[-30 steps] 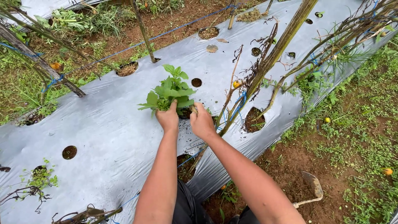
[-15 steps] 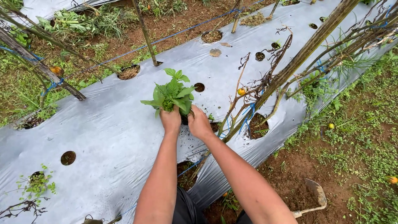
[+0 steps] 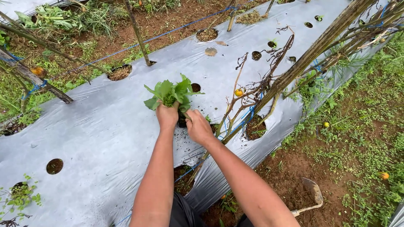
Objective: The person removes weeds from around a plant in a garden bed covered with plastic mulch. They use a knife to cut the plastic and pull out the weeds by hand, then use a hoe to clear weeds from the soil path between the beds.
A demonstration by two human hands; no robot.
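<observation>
Hardly moved from half a second ago: both hands at the same spot, leaves upright as before, only the view a shade closer. Left hand (image 3: 167,115) clenched around the base of a leafy green seedling (image 3: 170,92), fingers wrapped tight just under the foliage. Right hand (image 3: 198,128) touching it from the side, fingers curled down toward the stem; cannot tell whether gripping or merely pressing.

Seedling held at a round planting hole (image 3: 182,122) cut in the silver-grey plastic mulch sheet (image 3: 105,126) — roots hidden behind the fists, so unclear whether seated in the soil or just clear of it. By the look of it mid-step, not finished: dark soil crumbs scattered on the sheet beside the hole, plant gripped and not standing on its own. Other cut-outs along the sheet bare, among them an open round hole (image 3: 54,166) well to the left.

Broad, crinkled, bright green leaves — fresh, unwilted, fanned out above the left fist.

Close on the right, a leaning brown bamboo stake (image 3: 311,54) with dry, leafless stems and one small yellow fruit (image 3: 238,92). Well apart on the bare red earth, a metal-bladed hand hoe (image 3: 313,197).
</observation>
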